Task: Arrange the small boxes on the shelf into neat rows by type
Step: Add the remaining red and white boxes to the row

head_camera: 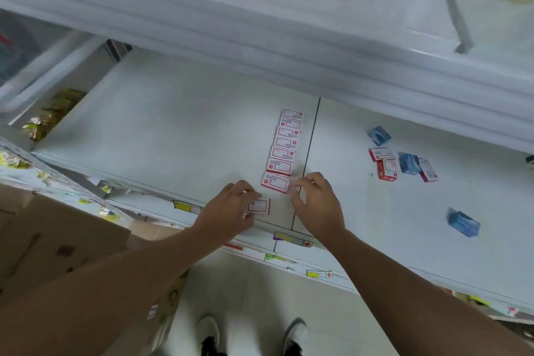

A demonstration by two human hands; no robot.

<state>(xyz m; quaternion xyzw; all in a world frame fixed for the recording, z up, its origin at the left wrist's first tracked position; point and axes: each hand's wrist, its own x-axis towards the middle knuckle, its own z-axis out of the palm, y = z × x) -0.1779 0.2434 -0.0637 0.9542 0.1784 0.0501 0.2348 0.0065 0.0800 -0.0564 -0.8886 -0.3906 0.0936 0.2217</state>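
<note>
Your left hand [231, 208] pinches a light, stiff red-and-white box [258, 206] by its edges; right hand [313, 196], fingers curled, nudges the row's end box [275, 183].

The light was even and cool, without hard glare, and the white shelf [173, 124] looked slightly bluish. Only soft, weak shadows lay under the hands [228, 208]. The whole picture was a little soft, and print on the small boxes [284, 143] was unreadable. The upper shelf edge [260, 46] was smeared by motion blur, and straight lines bent toward the edges.
</note>
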